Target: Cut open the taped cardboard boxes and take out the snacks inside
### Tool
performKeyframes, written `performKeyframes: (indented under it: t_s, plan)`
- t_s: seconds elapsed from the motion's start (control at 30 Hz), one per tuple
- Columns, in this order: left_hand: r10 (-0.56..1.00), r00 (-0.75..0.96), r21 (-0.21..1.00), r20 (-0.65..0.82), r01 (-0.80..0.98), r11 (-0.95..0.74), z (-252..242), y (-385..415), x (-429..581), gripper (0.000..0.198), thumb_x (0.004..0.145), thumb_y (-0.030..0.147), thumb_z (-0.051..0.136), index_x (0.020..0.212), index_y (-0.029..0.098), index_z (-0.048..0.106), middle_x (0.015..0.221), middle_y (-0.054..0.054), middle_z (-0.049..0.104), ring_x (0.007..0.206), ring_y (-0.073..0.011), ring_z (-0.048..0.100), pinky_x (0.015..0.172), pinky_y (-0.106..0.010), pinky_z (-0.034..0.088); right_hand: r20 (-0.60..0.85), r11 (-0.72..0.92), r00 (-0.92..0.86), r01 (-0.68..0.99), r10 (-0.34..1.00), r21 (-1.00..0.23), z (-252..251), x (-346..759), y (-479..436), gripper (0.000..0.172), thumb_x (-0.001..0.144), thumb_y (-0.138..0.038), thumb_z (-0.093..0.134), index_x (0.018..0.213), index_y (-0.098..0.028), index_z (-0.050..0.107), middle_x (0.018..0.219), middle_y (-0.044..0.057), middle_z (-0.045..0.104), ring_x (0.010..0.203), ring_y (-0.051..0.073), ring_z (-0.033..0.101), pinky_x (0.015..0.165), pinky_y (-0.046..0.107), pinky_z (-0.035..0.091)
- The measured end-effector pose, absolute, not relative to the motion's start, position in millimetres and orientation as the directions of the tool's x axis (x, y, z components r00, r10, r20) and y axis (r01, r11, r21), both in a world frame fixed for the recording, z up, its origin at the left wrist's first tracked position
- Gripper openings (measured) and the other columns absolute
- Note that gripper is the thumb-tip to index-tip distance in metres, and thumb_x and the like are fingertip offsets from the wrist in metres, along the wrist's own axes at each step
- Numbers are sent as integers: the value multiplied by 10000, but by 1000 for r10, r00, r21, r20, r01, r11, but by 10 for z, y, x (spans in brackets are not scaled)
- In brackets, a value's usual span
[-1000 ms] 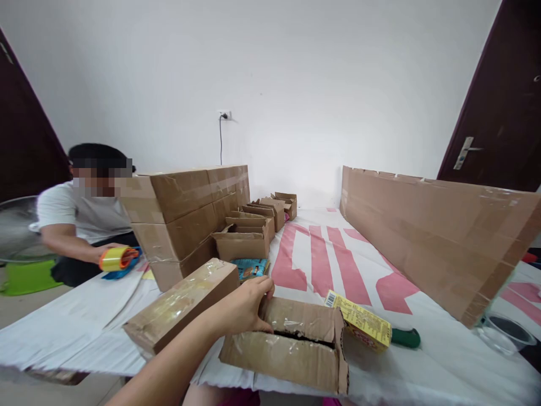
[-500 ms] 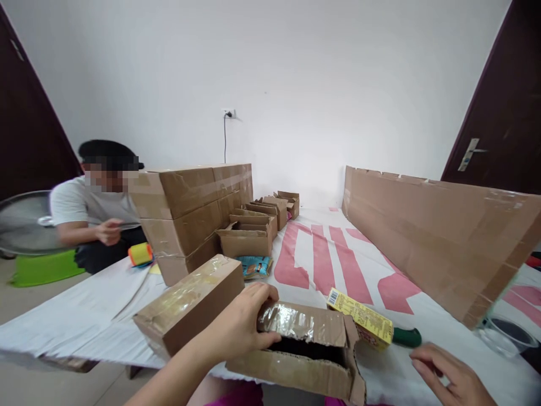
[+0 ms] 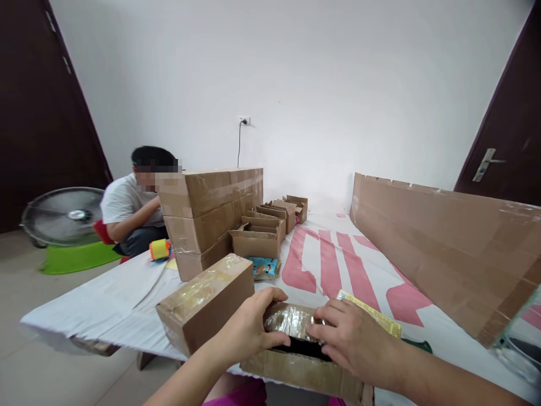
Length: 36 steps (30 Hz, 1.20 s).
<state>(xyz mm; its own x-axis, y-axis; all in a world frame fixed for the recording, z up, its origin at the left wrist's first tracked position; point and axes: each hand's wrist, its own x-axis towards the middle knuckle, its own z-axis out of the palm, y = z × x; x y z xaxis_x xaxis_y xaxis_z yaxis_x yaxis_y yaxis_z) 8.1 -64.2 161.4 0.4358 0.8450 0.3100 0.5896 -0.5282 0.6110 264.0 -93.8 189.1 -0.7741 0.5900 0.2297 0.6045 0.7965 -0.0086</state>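
Note:
A small open cardboard box [image 3: 296,366] with tape-covered flaps lies at the near edge of the table. My left hand [image 3: 249,330] grips its left end, thumb over the taped flap. My right hand [image 3: 353,341] rests on the top flap, fingers curled over its edge above the dark opening. A yellow printed packet [image 3: 382,317] lies just behind my right hand. A sealed taped carton [image 3: 205,301] sits to the left of my left hand.
A stack of sealed cartons [image 3: 211,217] and a row of small open boxes [image 3: 257,239] stand mid-table. A long cardboard wall [image 3: 443,242] runs along the right. A person [image 3: 133,208] sits at the left by an orange tape roll [image 3: 159,248]. A fan [image 3: 63,214] stands on the floor.
My right hand came in from the lower right and landed on the box's top flap. The view swung left. The person at the left set down the tape roll.

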Motion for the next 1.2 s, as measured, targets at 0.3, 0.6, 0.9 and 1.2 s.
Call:
performKeyframes:
  t_s: [0.3, 0.6, 0.9, 1.2]
  plan:
    - [891, 361, 753, 276, 495, -434, 1476, -560, -235, 683, 576, 96, 757, 1191, 249, 501, 1223, -54, 576, 1174, -248, 522, 1055, -410, 379, 220, 777, -765, 628, 605, 50, 1863, 2587, -967, 341, 834, -138, 566, 1153, -259, 565, 1104, 45, 608, 969, 223, 535, 862, 382, 459]
    - [864, 330, 810, 381, 330, -484, 1225, -449, -249, 396, 686, 132, 663, 1060, 230, 577, 1119, -53, 630, 1070, -207, 586, 989, -360, 450, 192, 777, -772, 626, 606, 65, 1905, 2559, -977, 330, 824, -150, 590, 1137, -252, 563, 1120, 49, 611, 974, 231, 545, 834, 375, 468]
    - [844, 273, 757, 462, 374, -535, 1221, -547, -174, 287, 675, 85, 582, 930, 216, 594, 1008, -34, 643, 971, -191, 601, 878, -318, 469, 154, 775, -772, 629, 616, 55, 1891, 2531, -1036, 310, 806, -203, 655, 1103, -245, 579, 1113, 48, 596, 975, 231, 532, 824, 363, 449]
    - [894, 194, 839, 404, 312, -446, 1206, -480, -189, 160, 781, 298, 616, 911, 208, 592, 921, -36, 652, 879, -191, 610, 823, -325, 470, 353, 752, -687, 654, 635, -79, 1961, 2651, -936, 210, 874, -163, 507, 1047, -219, 612, 974, 49, 659, 888, 195, 590, 806, 342, 453]
